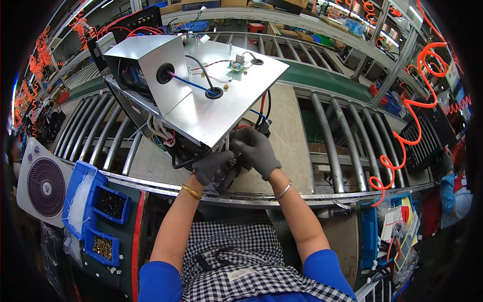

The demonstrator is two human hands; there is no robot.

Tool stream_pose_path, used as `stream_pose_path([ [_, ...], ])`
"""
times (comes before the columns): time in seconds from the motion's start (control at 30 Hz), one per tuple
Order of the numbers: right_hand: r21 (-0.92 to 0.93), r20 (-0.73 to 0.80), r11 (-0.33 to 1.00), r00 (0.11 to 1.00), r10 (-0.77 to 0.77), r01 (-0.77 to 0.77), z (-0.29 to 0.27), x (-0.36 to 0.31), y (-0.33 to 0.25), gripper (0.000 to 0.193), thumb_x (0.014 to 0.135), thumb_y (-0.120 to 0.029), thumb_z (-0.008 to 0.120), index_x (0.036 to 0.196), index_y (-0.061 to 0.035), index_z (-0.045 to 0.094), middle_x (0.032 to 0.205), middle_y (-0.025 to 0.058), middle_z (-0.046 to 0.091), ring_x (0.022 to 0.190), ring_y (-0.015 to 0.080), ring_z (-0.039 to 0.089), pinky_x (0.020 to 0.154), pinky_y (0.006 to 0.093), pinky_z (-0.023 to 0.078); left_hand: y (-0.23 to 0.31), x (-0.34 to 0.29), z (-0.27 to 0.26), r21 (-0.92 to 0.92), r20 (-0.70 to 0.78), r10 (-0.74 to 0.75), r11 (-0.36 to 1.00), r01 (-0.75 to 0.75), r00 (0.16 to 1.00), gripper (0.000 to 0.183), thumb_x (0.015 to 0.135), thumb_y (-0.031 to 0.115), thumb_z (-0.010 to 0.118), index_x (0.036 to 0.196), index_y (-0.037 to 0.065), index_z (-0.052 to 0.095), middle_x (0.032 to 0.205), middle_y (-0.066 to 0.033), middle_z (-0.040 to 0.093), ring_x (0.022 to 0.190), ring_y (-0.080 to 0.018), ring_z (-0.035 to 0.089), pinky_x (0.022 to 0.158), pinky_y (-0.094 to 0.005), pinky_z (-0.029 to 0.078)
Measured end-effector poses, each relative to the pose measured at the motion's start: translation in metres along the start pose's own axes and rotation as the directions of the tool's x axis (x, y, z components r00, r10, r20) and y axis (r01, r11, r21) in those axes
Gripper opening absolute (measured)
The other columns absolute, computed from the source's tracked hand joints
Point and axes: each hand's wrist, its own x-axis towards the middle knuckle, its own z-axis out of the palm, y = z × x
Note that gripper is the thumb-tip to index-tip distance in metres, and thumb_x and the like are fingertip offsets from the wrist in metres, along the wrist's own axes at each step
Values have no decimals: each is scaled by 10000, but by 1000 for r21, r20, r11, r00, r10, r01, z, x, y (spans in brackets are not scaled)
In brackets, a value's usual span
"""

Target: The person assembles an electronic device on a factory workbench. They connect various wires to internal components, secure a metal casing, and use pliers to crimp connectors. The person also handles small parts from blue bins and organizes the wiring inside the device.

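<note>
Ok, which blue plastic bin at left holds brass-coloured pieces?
The small blue plastic bin lowest in view; the others hold black pieces and white strips.

A metal panel (251, 95) is overhanging the board (294, 166), blocking descent from above just beyond the left hand (212, 165) and right hand (257, 151). White cables (159, 132) are crowding the space toward the board's left edge. Passage is lying open between right hand and board's right edge; beyond, a coiled orange hose (422, 104) is hanging above the rollers (350, 143).
</note>
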Motion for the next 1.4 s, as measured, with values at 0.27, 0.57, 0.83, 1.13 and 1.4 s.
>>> stream_pose_path([
  [0.27, -393, -162, 861, 898, -410, 322, 7, -13, -14, 146, 841, -65, 689, 986, -59, 672, 927, 88, 683, 814, 186, 673, 719, 318, 526, -11, 8, -10, 197, 26, 63, 978, -67, 998, 302, 889, 330, 648, 1009, 56, 691, 842, -20, 646, 619, -101, 591, 509, -239, 455],
  [0.57, -58, -208, 969, 946, -248, 241, 3, -24, -16, 136, 946, -74, 608, 1070, -21, 608, 952, 102, 691, 869, 192, 675, 762, 327, 532, -8, 19, -23, -299, 271, -73, 941, 156, 960, 132, 966, 175, 550, 950, 74, 634, 776, -1, 603, 511, -34, 492, 402, -179, 379],
  [0.83, -39, -266, 971, 935, -236, 234, 16, 7, 0, 176, 995, -166, 567, 1091, -21, 538, 934, 108, 667, 851, 200, 664, 763, 330, 528, -7, 32, -6, -750, 108, 48, 660, 50, 993, 77, 974, 137, 554, 954, 96, 616, 687, 43, 553, 413, -19, 361, 331, -178, 286],
  [1.13, -15, -134, 990, 981, -139, 138, 2, -13, 2, 157, 979, -146, 582, 1068, -29, 527, 920, 114, 644, 840, 197, 635, 759, 327, 510, -10, 32, 3, -754, -83, -45, 656, -33, 996, 103, 985, 153, 554, 1043, 103, 622, 803, 17, 632, 407, -24, 320, 330, -174, 262],
  [1.4, -250, -173, 959, 968, -181, 134, -1, -24, 24, 206, 977, -271, 583, 1096, -114, 525, 964, 124, 688, 884, 367, 681, 744, 439, 531, 2, 26, 18, -821, -72, -107, 571, 2, 992, 108, 899, 10, 669, 937, 95, 614, 675, 37, 552, 386, -27, 344, 304, -173, 276],
])
